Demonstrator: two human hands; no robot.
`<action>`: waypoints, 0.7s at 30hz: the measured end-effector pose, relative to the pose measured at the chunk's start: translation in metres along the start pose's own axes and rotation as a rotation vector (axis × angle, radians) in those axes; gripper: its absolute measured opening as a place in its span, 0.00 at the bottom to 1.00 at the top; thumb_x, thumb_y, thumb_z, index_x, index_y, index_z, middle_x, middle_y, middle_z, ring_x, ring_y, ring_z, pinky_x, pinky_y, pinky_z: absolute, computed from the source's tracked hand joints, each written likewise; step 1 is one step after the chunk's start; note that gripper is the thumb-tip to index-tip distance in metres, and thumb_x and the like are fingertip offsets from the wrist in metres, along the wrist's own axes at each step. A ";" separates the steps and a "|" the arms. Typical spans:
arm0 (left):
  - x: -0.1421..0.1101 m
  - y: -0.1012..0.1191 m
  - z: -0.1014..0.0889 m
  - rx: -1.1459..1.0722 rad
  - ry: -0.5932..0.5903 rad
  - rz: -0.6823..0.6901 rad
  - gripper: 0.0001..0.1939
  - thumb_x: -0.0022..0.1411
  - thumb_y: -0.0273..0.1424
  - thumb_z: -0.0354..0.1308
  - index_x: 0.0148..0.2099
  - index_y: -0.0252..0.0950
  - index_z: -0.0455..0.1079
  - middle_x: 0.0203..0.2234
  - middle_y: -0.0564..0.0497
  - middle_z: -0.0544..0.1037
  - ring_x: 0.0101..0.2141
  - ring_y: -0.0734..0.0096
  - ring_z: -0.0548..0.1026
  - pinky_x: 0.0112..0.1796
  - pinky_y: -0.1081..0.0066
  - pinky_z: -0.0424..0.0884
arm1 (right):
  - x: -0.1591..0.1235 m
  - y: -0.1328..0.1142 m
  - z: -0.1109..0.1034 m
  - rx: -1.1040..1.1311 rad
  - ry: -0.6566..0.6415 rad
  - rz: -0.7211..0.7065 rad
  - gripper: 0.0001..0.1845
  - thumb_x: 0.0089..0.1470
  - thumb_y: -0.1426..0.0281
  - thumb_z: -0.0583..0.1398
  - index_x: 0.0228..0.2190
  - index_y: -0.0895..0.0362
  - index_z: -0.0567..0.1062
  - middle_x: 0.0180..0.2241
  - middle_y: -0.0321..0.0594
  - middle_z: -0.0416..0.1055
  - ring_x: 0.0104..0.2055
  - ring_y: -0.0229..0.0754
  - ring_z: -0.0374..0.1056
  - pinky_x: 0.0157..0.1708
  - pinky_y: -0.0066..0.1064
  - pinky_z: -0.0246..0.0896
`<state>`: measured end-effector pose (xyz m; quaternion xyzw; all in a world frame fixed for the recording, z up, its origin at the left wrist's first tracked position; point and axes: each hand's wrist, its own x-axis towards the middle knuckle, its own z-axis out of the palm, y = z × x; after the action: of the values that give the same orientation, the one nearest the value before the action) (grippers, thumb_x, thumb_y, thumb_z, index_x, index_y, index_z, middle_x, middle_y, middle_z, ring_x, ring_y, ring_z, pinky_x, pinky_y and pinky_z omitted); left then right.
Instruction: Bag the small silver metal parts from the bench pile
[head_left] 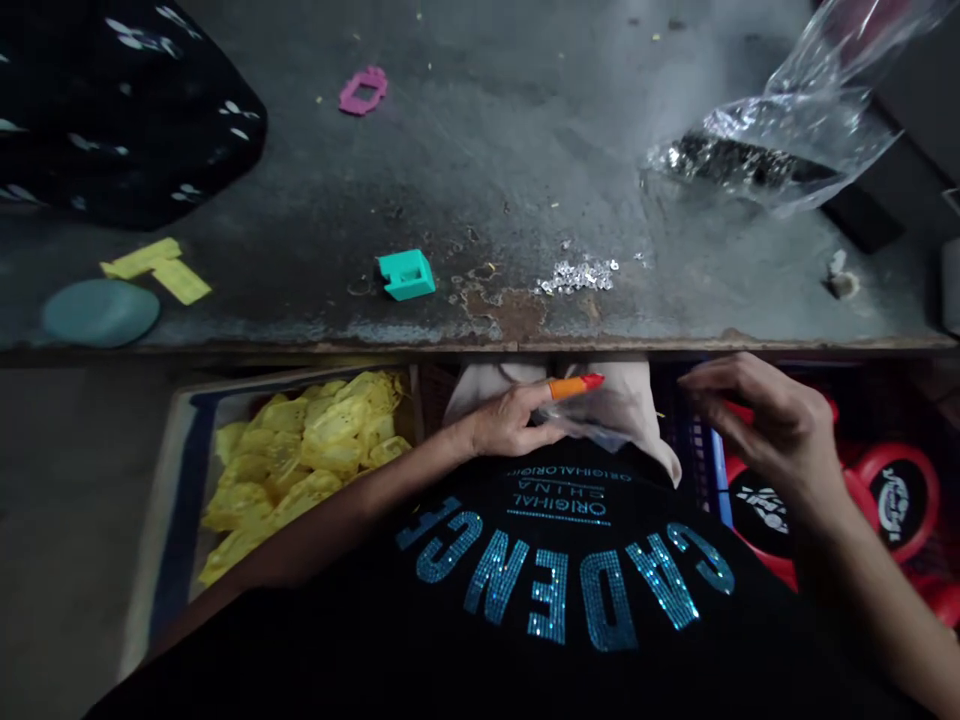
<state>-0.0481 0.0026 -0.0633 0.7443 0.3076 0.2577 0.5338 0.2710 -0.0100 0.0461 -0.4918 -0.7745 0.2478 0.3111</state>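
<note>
The left hand (514, 418) has its fingers closed on a clear plastic bag (600, 412), which lies over the beige cloth (636, 395) and extends from them to the right, its long axis nearly sideways. The right hand (780, 420) is farther, near the red-rimmed discs (895, 505); its fingers are curled, but whether they pinch something, I cannot tell. Small silver pieces (579, 277) lie ahead, on the tabletop (495, 165).
</note>
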 end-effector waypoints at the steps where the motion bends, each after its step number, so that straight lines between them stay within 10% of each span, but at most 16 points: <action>1: 0.004 0.005 0.001 0.003 -0.044 0.033 0.32 0.68 0.36 0.61 0.71 0.35 0.65 0.51 0.39 0.81 0.46 0.58 0.81 0.51 0.60 0.77 | 0.012 0.003 0.005 0.121 0.063 0.028 0.05 0.62 0.66 0.66 0.41 0.49 0.82 0.40 0.39 0.79 0.42 0.45 0.74 0.44 0.38 0.70; 8: 0.013 0.004 -0.004 -0.717 -0.378 -0.140 0.40 0.65 0.51 0.63 0.73 0.40 0.62 0.66 0.40 0.69 0.66 0.50 0.67 0.68 0.50 0.59 | 0.152 0.089 0.043 0.466 0.413 0.081 0.13 0.57 0.58 0.70 0.37 0.54 0.80 0.36 0.35 0.77 0.39 0.36 0.71 0.42 0.28 0.68; 13: 0.020 -0.025 0.006 -1.178 -0.041 -0.428 0.23 0.69 0.36 0.54 0.61 0.32 0.72 0.67 0.37 0.66 0.66 0.54 0.68 0.70 0.50 0.56 | 0.209 0.081 0.076 0.449 0.215 0.057 0.16 0.57 0.56 0.70 0.33 0.54 0.75 0.28 0.31 0.70 0.32 0.34 0.64 0.36 0.26 0.66; 21: 0.043 -0.012 0.031 -1.617 0.411 -0.593 0.22 0.69 0.29 0.42 0.58 0.26 0.68 0.61 0.33 0.73 0.58 0.60 0.77 0.64 0.58 0.67 | 0.199 0.030 0.112 0.539 -0.020 -0.030 0.22 0.56 0.49 0.70 0.29 0.54 0.74 0.27 0.33 0.67 0.29 0.35 0.62 0.30 0.27 0.62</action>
<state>0.0010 0.0170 -0.0813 -0.0324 0.3014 0.3757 0.8757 0.1435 0.1756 -0.0041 -0.3770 -0.6909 0.4454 0.4267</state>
